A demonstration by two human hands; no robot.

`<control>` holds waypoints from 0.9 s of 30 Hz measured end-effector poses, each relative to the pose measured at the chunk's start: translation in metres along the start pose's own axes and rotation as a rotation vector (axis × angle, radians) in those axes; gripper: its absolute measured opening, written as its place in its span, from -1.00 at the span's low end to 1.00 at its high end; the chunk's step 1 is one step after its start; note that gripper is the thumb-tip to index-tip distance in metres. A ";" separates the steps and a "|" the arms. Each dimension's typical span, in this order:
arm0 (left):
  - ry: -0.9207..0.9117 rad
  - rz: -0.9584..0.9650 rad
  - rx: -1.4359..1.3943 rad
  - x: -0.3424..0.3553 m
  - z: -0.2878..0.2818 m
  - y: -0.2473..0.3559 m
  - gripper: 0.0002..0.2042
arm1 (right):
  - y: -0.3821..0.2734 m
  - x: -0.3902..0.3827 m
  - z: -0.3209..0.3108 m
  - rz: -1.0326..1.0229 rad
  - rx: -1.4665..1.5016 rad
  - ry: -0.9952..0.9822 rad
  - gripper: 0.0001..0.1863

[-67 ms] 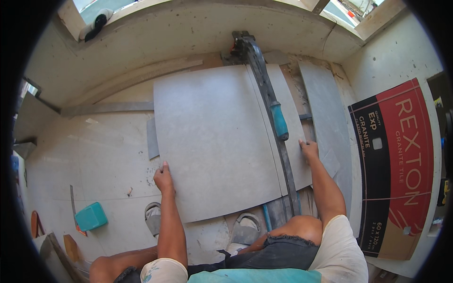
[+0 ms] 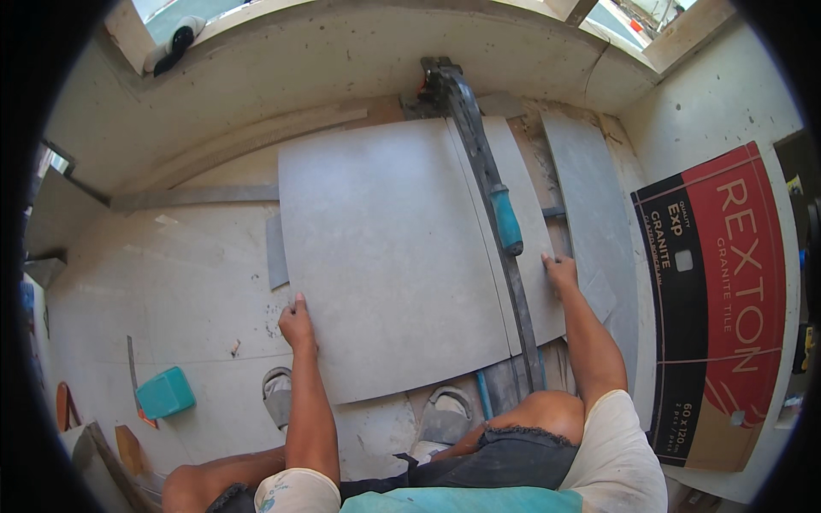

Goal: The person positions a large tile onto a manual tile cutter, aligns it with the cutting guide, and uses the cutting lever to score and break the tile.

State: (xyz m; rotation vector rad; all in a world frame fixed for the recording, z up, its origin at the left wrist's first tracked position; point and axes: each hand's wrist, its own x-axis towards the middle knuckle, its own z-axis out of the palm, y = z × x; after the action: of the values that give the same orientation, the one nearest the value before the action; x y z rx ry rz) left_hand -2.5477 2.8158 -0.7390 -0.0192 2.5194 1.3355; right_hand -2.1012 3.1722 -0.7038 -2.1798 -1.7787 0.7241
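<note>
A large grey tile lies flat under the black rail of a tile cutter. Left of the rail, a thin dark line runs the tile's length; whether it is a score or a full break I cannot tell. The cutter's teal handle rests low along the rail, and neither hand touches it. My left hand grips the tile's left edge, thumb on top and fingers curled at the side. At the opposite edge, my right hand holds the narrower strip, with its fingertips partly hidden.
Another long grey tile lies to the right, beside a red and black carton leaning on the wall. A teal box sits on the floor at lower left. Small tile offcuts lie around the big tile. My sandalled feet are close to its near edge.
</note>
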 end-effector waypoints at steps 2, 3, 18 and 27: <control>-0.002 -0.013 -0.007 -0.002 0.000 0.002 -0.54 | 0.003 0.002 -0.002 0.015 -0.017 -0.006 -0.43; -0.002 -0.001 0.001 -0.002 0.000 0.004 -0.54 | 0.003 0.003 -0.003 0.022 -0.025 -0.009 -0.43; -0.044 0.002 0.065 -0.004 -0.006 0.012 -0.54 | -0.158 -0.050 -0.051 -0.529 0.120 0.058 -0.29; -0.060 -0.019 -0.017 -0.004 -0.002 0.010 -0.54 | -0.211 -0.100 -0.042 -0.688 -0.249 -0.071 -0.28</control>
State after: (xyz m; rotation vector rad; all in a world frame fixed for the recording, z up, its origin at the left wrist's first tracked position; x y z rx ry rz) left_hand -2.5459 2.8196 -0.7290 -0.0062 2.4525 1.3305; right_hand -2.2724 3.1302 -0.5448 -1.4833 -2.5468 0.4284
